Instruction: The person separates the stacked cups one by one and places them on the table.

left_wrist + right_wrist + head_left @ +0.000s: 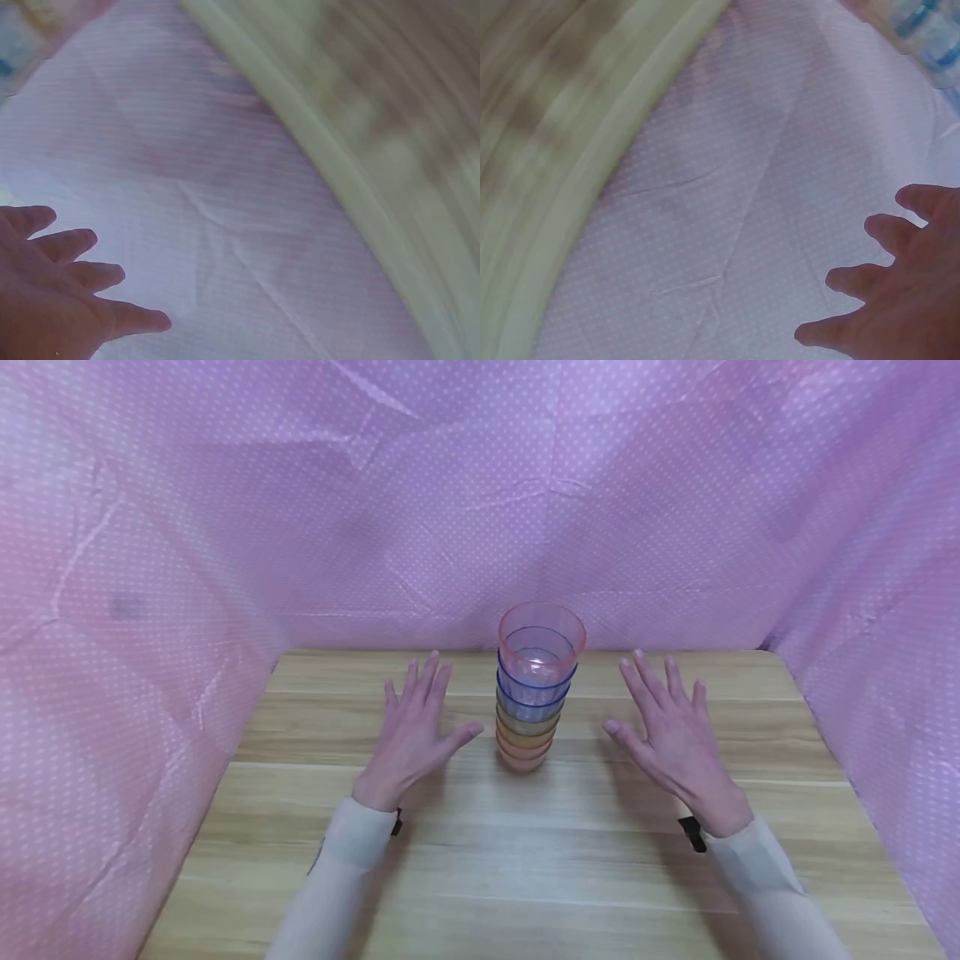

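A tall stack of nested clear plastic cups (534, 693) stands upright on the table, pink at the top, then blue, yellowish and orange-red lower down. To its left my left hand (414, 733) is held with fingers spread, its thumb pointing toward the stack without touching it. On the other side my right hand (678, 745) is likewise spread and apart from the cups. Both hands hold nothing. In the left wrist view part of the stack (34, 34) shows at the top left corner; in the right wrist view some cups (922, 30) show at the top right.
The wood-grain table (510, 877) lies under both hands. A pink cloth with white dots (420, 510) hangs behind the table and along both sides. The table's far edge runs just behind the fingertips. Each wrist wears a pale band with a black piece.
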A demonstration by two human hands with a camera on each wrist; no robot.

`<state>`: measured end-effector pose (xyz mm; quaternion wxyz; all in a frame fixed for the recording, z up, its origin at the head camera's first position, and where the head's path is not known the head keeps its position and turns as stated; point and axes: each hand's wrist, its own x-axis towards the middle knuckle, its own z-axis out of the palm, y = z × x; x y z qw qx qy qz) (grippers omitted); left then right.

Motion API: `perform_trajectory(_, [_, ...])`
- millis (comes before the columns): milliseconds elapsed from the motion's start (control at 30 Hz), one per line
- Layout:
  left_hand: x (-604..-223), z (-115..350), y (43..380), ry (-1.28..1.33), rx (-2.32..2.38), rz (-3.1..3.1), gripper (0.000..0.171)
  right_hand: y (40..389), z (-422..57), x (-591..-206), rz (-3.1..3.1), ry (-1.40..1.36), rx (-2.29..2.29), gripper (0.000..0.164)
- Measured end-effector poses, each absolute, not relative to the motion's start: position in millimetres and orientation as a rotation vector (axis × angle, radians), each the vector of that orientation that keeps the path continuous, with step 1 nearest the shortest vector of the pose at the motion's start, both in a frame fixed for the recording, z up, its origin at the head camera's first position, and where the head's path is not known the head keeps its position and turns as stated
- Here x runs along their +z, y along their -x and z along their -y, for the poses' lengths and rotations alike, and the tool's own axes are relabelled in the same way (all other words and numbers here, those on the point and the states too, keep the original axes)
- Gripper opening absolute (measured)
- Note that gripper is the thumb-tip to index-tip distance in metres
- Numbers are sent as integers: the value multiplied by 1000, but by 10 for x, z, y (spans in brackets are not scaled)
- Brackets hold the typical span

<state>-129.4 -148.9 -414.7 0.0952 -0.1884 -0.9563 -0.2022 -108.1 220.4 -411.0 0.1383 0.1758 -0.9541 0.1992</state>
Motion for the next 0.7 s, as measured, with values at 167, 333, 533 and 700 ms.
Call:
perform_trajectory(167, [-3974, 1318, 1288, 611, -802, 2748, 104, 1070, -2120, -3985, 2719, -538, 672, 81])
perform_trajectory(333, [-3815, 1143, 1273, 646, -983, 2688, 120, 1085, -2033, -3864, 2669, -566, 742, 84])
perform_trajectory(533, [-3706, 974, 1264, 665, -1132, 2656, 121, 1112, -1948, -3736, 2618, -584, 818, 86])
perform_trajectory(700, [-3669, 881, 1264, 679, -1218, 2622, 120, 1153, -1895, -3642, 2569, -611, 872, 86])
